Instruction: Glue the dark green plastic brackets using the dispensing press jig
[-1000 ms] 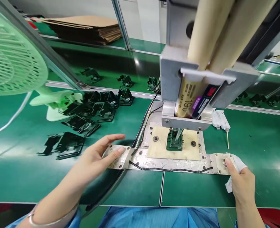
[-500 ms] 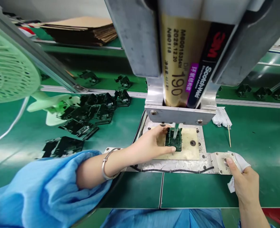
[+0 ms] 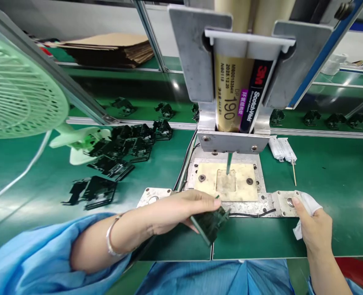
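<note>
My left hand (image 3: 184, 207) grips a dark, block-shaped plastic part (image 3: 210, 225) between thumb and fingers, tilted, in front of the metal fixture. Behind it lies the fixture's cream pad (image 3: 243, 190), with a square recess. A green nozzle tip (image 3: 229, 164) points down over that recess from a Scotch-Weld adhesive cartridge (image 3: 245, 94) in a metal holder. On the right, my right hand (image 3: 318, 229) is closed around a white cloth (image 3: 310, 205). Its thumb rests at the edge of a round metal button (image 3: 290, 201) on the fixture's right end.
Several dark parts (image 3: 101, 190) lie in a group on the green table at left, beside a green fan (image 3: 21, 88). More stand along the back ledge (image 3: 316, 118). White packets (image 3: 282, 148) and a thin wooden stick (image 3: 293, 172) lie at right. Stacked cardboard (image 3: 104, 47) sits behind.
My left hand has lifted the dark part out of the pad's recess and brought it toward me, away from the nozzle. My right hand stays by the button with the cloth. The view has shifted slightly.
</note>
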The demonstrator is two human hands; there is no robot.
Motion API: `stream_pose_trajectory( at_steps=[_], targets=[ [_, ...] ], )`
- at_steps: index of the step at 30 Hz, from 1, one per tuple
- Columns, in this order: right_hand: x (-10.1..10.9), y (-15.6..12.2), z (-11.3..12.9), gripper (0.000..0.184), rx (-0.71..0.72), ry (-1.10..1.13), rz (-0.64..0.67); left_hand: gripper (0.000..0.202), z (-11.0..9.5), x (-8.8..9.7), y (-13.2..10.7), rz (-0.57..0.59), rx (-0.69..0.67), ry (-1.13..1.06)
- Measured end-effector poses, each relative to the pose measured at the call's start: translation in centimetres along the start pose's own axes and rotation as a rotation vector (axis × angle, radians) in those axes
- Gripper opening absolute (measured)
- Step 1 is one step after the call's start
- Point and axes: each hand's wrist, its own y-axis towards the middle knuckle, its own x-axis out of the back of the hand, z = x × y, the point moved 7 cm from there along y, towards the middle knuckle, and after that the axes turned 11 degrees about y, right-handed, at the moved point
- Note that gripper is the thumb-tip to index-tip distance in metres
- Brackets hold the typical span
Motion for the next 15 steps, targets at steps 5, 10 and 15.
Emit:
stream_pose_trajectory(
  at_steps=[5, 10, 15],
  targets=[
    [1.0, 1.8, 3.2, 0.057, 0.245, -0.255, -0.099, 0.058, 0.4, -2.4, -2.9, 0.061, -0.366, 0.014],
    [-1.7, 7.4, 6.6, 0.044, 0.320, -0.419, -0.083, 0.072, 0.4, -3.5, -5.0, -0.149, -0.646, 0.056],
    [-2.4, 6.5, 7.6, 0.042, 0.410, -0.395, 0.007, 0.074, -1.1, -4.1, -6.5, -0.216, -0.845, 0.085]
  ],
)
